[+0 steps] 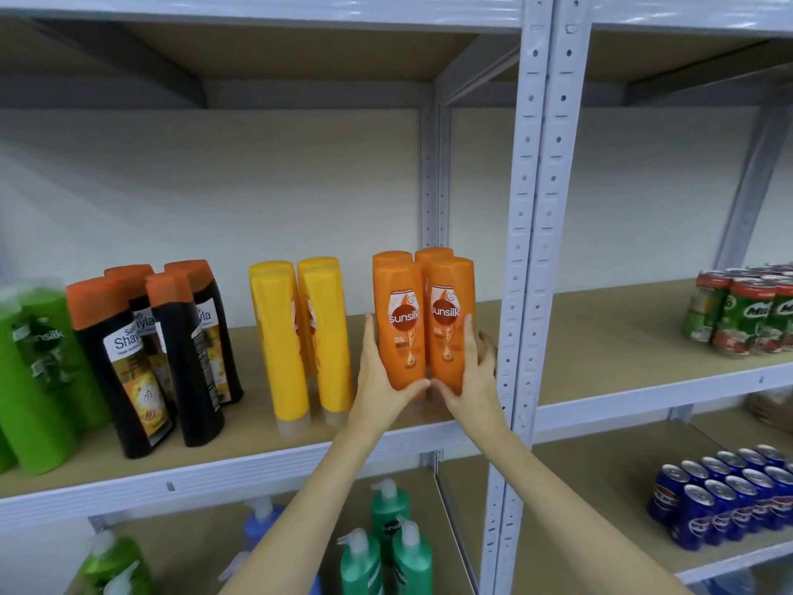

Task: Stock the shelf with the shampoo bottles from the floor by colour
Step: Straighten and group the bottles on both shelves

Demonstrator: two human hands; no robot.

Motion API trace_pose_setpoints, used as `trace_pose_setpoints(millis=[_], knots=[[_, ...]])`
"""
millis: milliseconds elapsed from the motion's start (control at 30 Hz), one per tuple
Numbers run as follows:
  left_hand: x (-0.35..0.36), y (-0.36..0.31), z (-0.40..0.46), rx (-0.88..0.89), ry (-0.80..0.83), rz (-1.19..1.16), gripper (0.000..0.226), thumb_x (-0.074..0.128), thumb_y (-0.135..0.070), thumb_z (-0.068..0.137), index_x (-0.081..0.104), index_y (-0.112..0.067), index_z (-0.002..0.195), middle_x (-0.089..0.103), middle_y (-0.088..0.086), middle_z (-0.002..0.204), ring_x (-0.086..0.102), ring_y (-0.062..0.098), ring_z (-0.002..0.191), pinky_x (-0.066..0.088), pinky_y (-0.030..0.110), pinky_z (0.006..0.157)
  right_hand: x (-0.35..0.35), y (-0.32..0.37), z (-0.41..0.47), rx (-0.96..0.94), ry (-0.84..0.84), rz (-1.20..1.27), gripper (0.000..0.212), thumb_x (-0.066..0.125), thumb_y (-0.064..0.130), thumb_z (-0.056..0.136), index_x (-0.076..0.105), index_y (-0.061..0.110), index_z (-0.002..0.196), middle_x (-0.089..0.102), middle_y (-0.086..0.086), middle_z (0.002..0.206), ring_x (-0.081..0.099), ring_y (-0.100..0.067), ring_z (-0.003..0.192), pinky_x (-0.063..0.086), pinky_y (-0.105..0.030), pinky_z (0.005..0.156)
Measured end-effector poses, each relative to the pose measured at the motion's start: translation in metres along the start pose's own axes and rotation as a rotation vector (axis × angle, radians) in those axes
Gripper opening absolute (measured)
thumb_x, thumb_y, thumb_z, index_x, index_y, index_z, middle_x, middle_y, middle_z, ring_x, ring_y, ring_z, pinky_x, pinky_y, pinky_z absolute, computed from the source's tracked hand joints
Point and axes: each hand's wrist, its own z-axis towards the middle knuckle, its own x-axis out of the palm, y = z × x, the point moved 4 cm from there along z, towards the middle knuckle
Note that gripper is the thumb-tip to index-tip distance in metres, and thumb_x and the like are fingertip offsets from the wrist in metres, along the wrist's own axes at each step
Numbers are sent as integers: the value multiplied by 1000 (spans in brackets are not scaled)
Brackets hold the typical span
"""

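Note:
Two orange Sunsilk bottles stand side by side at the front of the shelf board, with two more orange ones behind. My left hand grips the left orange bottle from its left side, thumb under its base. My right hand grips the right orange bottle from its right side. To the left stand yellow bottles, black bottles with orange caps and green bottles, grouped by colour.
A grey perforated upright rises just right of the orange bottles. Milo cans sit on the right bay's shelf, blue cans below. Green and blue pump bottles stand on the lower shelf.

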Motion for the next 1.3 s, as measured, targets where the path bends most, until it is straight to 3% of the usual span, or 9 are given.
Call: trace_pose_setpoints(millis=[200,367,500,667,833,1067,1300], knots=[[3,7,1,-5,-26,100,105,75,-23,74,-3,-36,143,28,-3,146,31,12,132,38,44,107,2,1,0,21,18,-40,104,69,10,81,-13,41,137,26,-17,139,42,-29,125,38,-46,103],[2,5,0,-21,-15,59,98,72,-17,78,1,-31,144,29,-1,146,32,14,133,38,41,105,0,-3,4,17,77,103,105,65,3,82,-14,53,130,24,-9,140,37,-25,129,37,-46,104],[-2,9,1,-22,-24,72,97,71,-15,78,2,-28,145,27,0,147,30,15,135,37,41,107,2,-7,5,7,98,137,106,65,5,82,-15,54,131,23,-7,143,34,-25,132,36,-45,105],[-3,8,2,6,-28,103,96,70,-18,79,0,-34,143,28,0,145,26,0,125,35,35,105,7,-4,9,12,56,-20,108,75,28,75,-12,43,137,21,-12,146,34,-29,131,37,-47,104],[-1,9,2,43,-39,164,93,69,-19,80,1,-46,137,31,0,142,27,-1,121,33,25,98,11,-4,10,26,42,-74,114,74,22,77,-22,46,133,24,-11,143,40,-30,127,42,-51,101],[0,10,1,62,-58,179,87,67,-20,82,4,-53,132,31,1,141,32,8,127,37,32,102,7,-7,12,-3,131,50,112,71,12,79,-19,54,131,19,-5,145,36,-28,132,40,-50,103],[-1,13,3,67,-66,174,85,67,-21,83,6,-50,135,30,-2,143,27,-2,122,34,29,101,11,-8,11,35,157,74,110,70,19,81,-23,54,127,23,-8,146,37,-28,132,38,-50,105]])
